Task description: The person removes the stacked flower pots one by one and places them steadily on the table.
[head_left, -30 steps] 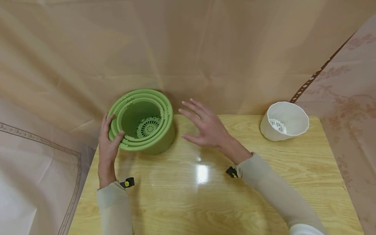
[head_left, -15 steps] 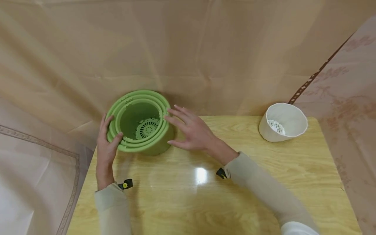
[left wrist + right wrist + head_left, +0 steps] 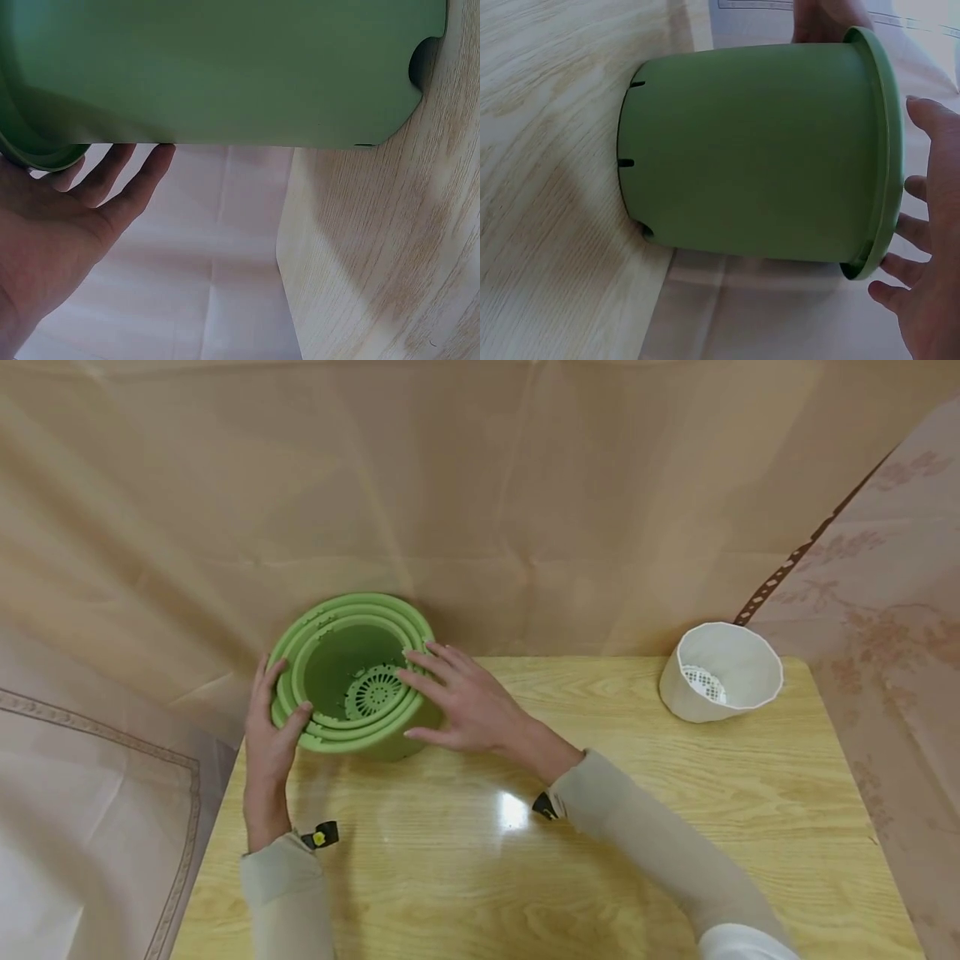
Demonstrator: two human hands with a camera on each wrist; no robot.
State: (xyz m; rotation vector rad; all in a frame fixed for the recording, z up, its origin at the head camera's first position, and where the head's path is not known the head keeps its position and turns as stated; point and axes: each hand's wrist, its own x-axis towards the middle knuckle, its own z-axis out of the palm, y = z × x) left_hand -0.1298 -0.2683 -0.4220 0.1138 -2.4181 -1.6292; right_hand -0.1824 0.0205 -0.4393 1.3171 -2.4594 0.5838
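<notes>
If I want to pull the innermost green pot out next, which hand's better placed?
Probably your right hand: it's open, fingertips over the rim of the innermost green pot, while your left hand grips the nested pots opposite.

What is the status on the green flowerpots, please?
Left hand grips nested green flowerpots. Right hand over opposite edge, contact unclear. White flowerpot apart, not in the way.

Room to pass lies over the bench between the right sleeve and white pot; nested green pots obstruct the left, hanging cloth the back.
</notes>
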